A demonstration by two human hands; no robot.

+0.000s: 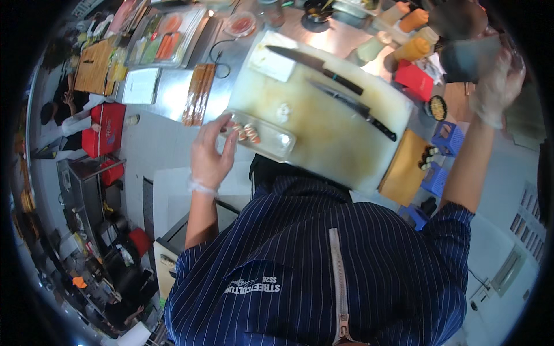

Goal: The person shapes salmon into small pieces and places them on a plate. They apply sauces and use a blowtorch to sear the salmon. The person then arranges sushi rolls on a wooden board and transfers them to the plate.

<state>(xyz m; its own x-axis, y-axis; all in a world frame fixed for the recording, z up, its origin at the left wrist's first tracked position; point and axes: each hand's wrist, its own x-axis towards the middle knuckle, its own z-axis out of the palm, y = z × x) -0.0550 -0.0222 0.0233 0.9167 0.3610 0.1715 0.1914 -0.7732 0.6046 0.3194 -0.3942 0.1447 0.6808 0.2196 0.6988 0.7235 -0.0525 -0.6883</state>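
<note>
My left hand (212, 151) is at the narrow left end of a clear plastic tray (270, 149), its fingertips and thumb on either side of that end. Small sushi pieces (249, 133) with orange topping and pale sauce lie in the tray. The tray rests along the near left edge of a white cutting board (333, 142). My right hand (497, 86), in a clear plastic glove, reaches far right and is blurred. It is beside a dark bluish container (465, 58); whether it grips it cannot be told.
Two long kitchen knives, one at the back (303, 56) and one nearer (355, 104), lie on the board by a white cloth (272, 58). Sauce bottles (413, 47) stand behind it. A covered ingredient tray (166, 39) and wrapped chopsticks (199, 93) are left. Another person (65, 104) works farther left.
</note>
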